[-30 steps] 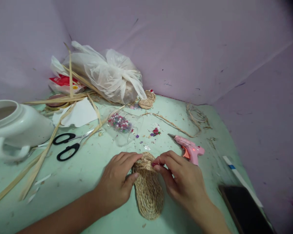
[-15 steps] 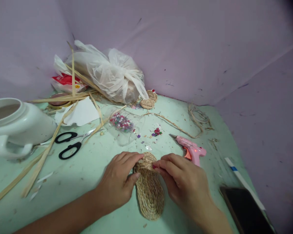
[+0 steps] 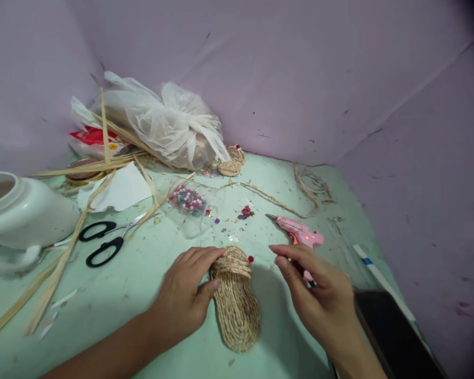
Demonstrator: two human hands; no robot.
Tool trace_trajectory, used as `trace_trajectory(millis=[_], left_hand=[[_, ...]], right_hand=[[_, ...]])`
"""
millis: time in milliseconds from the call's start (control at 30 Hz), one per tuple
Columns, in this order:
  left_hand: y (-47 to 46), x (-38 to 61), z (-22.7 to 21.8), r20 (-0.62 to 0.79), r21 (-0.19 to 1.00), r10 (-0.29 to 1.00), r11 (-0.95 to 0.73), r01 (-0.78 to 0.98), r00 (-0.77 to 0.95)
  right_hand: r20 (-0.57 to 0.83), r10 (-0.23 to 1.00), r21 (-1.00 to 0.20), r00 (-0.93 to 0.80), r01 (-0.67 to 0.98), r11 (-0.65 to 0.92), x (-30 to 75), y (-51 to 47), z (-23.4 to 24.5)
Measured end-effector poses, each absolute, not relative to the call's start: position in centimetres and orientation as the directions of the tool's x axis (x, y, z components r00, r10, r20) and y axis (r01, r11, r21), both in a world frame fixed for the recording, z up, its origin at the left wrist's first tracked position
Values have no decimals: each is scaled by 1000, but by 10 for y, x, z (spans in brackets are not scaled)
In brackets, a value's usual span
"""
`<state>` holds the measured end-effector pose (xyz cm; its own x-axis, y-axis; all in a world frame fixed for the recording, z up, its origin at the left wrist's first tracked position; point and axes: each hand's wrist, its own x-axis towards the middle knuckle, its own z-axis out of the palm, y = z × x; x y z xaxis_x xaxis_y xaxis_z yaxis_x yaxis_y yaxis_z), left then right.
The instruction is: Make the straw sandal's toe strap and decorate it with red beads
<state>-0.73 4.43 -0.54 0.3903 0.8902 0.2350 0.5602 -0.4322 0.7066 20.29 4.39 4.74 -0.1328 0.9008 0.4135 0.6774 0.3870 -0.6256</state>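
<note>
A small slipper braided from straw cord (image 3: 238, 310) lies on the table in front of me, its strap crossing near the far end. My left hand (image 3: 187, 287) grips its left edge, fingertips at the top and thumb lower down. A red bead (image 3: 251, 258) sits at the right end of the strap. To the right of it, my right hand (image 3: 314, 287) is raised with thumb and forefinger slightly apart and nothing visible between them. Behind that hand lies a pink glue gun (image 3: 300, 231), its light on and its handle partly hidden.
Loose beads (image 3: 245, 212) lie beyond the slipper, beside a clear cup of beads (image 3: 187, 200). Black-handled scissors (image 3: 105, 242), straw strips (image 3: 59, 273) and a white jug (image 3: 43, 210) are at left. A plastic bag (image 3: 161, 123) stands behind; a phone (image 3: 395, 331) is at right.
My right hand has let go of the red bead and moved right, away from the slipper. The bead stays at the strap's side. My left hand keeps its hold; the view has shifted slightly.
</note>
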Motion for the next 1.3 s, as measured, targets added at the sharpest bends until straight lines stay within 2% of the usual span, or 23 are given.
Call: trace_trajectory(millis=[100,200,467,600,767,900,1167,1300], left_hand=[[45,-8,-7,246,682,884,-450,577,398],[45,-9,-9,247,667,884,-452,592,397],[44,-11,-14,247,677,898,-430,598,365],[44,-10,-14,243,691,905,-414,593,349],[44,-10,-14,248,700,904,-415,582,348],[43,-10,-14,243,702,908,-407,584,342],[42,-9,-14,242,729,919,-384,567,311],[41,-9,-9,214,781,958,-284,556,189]], right_hand=[[343,937,-714,-62,632,303,205,45,36],[262,965,-750,4,630,201,209,51,22],[267,945,-686,190,726,47,237,61,7],[233,972,-608,18,783,131,228,60,8],[146,951,-429,-271,849,308,208,60,10],[82,945,-351,-318,878,326,202,62,7],[137,978,-535,-157,819,207,208,62,0],[139,982,-586,-126,789,184,207,63,3]])
